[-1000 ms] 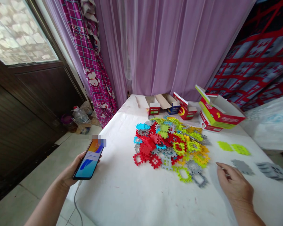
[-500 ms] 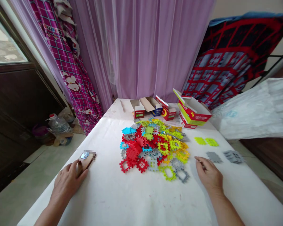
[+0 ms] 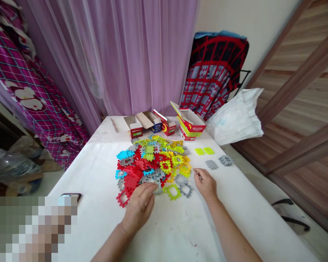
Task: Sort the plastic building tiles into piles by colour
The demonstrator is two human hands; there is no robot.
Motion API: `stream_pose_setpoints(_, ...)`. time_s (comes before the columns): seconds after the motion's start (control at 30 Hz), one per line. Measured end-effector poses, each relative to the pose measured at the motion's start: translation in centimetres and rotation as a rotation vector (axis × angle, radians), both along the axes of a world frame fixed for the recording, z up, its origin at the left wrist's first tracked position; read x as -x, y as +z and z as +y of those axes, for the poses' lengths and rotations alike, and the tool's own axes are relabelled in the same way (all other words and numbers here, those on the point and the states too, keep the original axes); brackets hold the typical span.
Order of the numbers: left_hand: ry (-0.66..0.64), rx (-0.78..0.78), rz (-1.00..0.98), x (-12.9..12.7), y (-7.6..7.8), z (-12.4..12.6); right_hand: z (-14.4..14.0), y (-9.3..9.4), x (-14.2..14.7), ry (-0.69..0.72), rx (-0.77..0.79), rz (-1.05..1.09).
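A heap of interlocking plastic building tiles (image 3: 153, 160) in red, yellow-green, grey, blue and orange lies mid-table. My left hand (image 3: 140, 202) is at its front edge, over red and grey tiles, with its fingers bent and together. Whatever is under those fingertips is hidden. Just right of the heap, my right hand (image 3: 206, 183) rests with its fingers curled in, and no tile shows in it. Beyond it lie two yellow-green tiles (image 3: 204, 150), a flat grey tile (image 3: 211, 165) and a small stack of grey tiles (image 3: 225, 160).
Open cardboard boxes (image 3: 136, 131) stand along the back of the white-covered table (image 3: 169, 233), a larger red and green box (image 3: 191, 125) at their right. A phone (image 3: 72, 197) lies at left, partly under a pixelated patch. A white bag (image 3: 236, 116) hangs beyond the right edge.
My left hand has moved from beside the phone to the front of the tile heap. The view has turned right. My right hand remains curled beside the heap.
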State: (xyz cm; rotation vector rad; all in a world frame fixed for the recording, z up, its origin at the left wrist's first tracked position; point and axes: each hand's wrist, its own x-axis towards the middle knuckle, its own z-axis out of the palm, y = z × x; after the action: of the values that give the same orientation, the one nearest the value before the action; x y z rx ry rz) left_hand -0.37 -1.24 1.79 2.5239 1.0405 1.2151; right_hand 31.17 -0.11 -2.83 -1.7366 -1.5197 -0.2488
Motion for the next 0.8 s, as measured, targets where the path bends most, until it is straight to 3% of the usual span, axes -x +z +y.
stream_pose_setpoints(0.07,-0.123,0.02,0.013,-2.3,-0.6,-0.5,-0.2,-0.1,0.0,-0.036,-0.002,0.012)
stream_pose_setpoints(0.17,-0.241,0.064,0.024,-2.9,-1.6,-0.8,-0.3,-0.2,0.1,-0.067,-0.007,0.025)
stream_pose_setpoints(0.27,-0.14,0.141,-0.098,-2.2,-2.4,-0.1,0.3,0.5,0.4,-0.042,-0.018,0.007)
stream_pose_setpoints(0.37,-0.029,0.25,-0.228,-1.8,-2.8,0.7,2.0,2.4,1.3,0.069,0.016,-0.081)
stream_pose_setpoints(0.57,-0.038,0.362,-0.339,-1.8,-3.0,1.0,5.7,6.0,2.6,0.249,0.309,-0.365)
stream_pose_setpoints(0.67,-0.032,0.402,-0.369,-1.5,-3.1,1.0,5.3,6.0,2.5,0.241,0.297,-0.35)
stream_pose_setpoints(0.8,-0.039,0.444,-0.365,-1.3,-3.0,1.1,2.7,5.0,2.4,0.225,0.232,-0.224)
